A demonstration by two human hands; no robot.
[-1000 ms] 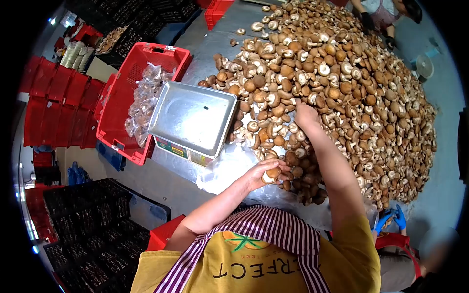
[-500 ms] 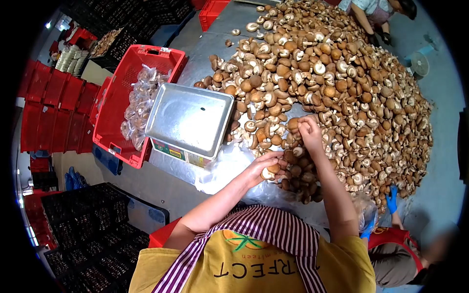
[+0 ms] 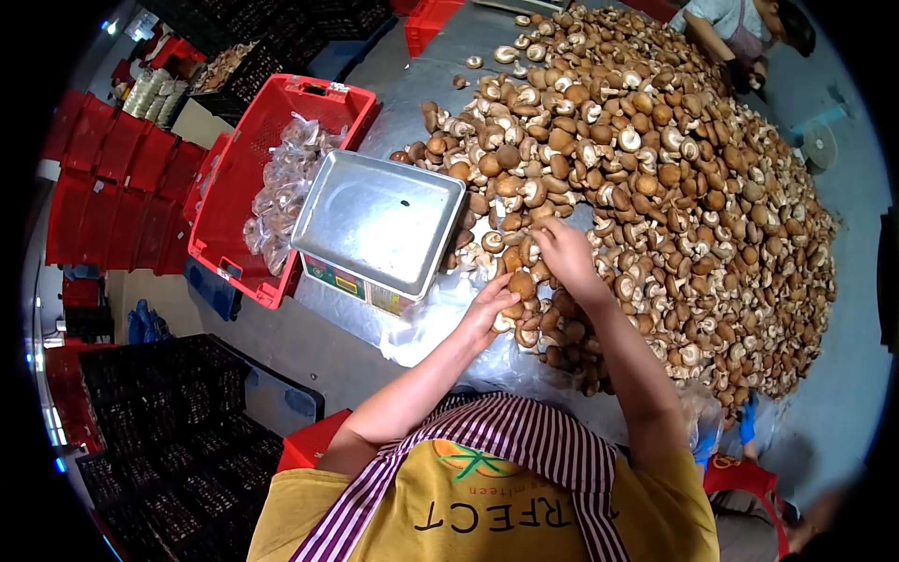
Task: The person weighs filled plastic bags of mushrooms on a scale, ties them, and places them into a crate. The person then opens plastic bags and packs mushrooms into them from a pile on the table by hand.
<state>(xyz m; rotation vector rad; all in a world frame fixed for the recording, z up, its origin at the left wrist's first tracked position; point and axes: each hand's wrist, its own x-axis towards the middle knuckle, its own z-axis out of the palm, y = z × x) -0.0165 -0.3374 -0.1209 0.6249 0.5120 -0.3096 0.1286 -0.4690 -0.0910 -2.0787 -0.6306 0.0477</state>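
My left hand [image 3: 485, 313] is curled around a shiitake mushroom [image 3: 506, 323] at the near edge of the pile, its fingertips beside a round brown cap [image 3: 522, 285]. Just beyond it, my right hand [image 3: 564, 253] reaches down with bent fingers pinched at a mushroom [image 3: 531, 251], which the fingers partly cover. Loose shiitake mushrooms [image 3: 674, 225] spread in a big heap across the metal table. Below my hands, clear plastic bags [image 3: 421, 332] lie on the table, and darker mushrooms [image 3: 567, 332] are gathered there.
Left of my hands stands a scale [image 3: 379, 220] with a metal pan. Past it, a red crate [image 3: 220, 201] holds bagged mushrooms [image 3: 281, 192]. Red crates [image 3: 117, 206] and black crates [image 3: 169, 403] are stacked at left. Co-workers stand at far right, one with a blue glove [image 3: 747, 421].
My right hand has moved left and down from a brown cap to mushrooms nearer my left hand. My left hand has shifted slightly left and up. The view has shifted slightly.
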